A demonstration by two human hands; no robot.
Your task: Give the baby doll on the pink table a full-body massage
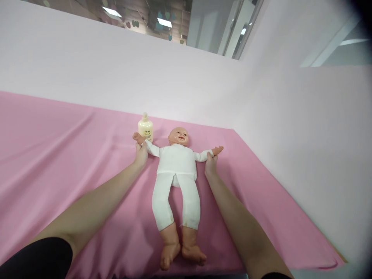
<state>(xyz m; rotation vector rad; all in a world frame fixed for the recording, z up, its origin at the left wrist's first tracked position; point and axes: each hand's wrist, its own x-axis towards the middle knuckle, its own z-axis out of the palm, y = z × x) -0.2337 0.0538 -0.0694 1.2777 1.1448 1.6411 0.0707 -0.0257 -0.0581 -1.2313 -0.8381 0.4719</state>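
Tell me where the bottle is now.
In the head view, the bottle stands left of centre on the pink sheet, near the white wall, behind one outstretched arm of the doll and left of its head.

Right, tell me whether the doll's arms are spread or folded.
Spread: the doll's arms reach out to opposite sides, one held by the left hand, the other by the right hand.

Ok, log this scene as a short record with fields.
Subject: bald baby doll in white cloth clothes, face up, arms spread
Left hand: holds the doll near one wrist
Right hand: holds it near the other wrist
Container: rounded pale-yellow bottle with dark print, upright, beyond the left hand
Surface: creased pink cloth under doll and bottle
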